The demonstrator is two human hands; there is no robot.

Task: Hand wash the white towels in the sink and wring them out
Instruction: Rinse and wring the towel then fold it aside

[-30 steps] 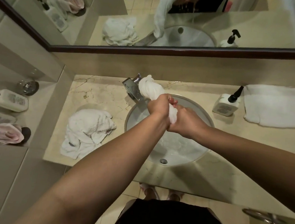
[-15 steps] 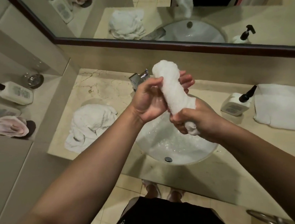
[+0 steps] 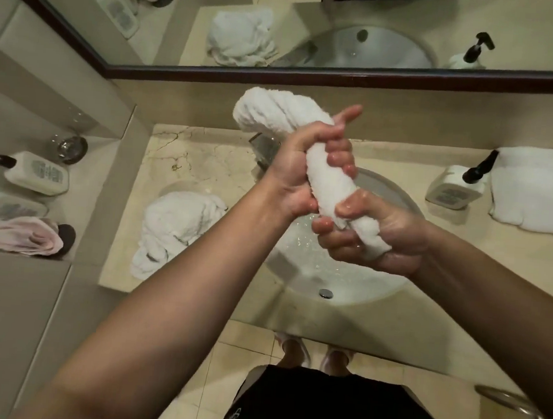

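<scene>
Over the sink [image 3: 379, 285], my left hand [image 3: 300, 164] has re-closed its grip on the rolled towel [image 3: 324, 176] beside my right hand [image 3: 376, 238], both fists clenched tight: another wringing twist.

Below the hands the round sink [image 3: 375, 285] is open. Just behind the left hand [image 3: 300, 174] the tap [image 3: 264, 148] is in the way. Left of it a crumpled towel [image 3: 173, 227] sits on the counter [image 3: 199, 156]. Right of the right hand [image 3: 383, 238] stand a soap bottle [image 3: 454, 188] and a folded towel [image 3: 541, 189].
</scene>
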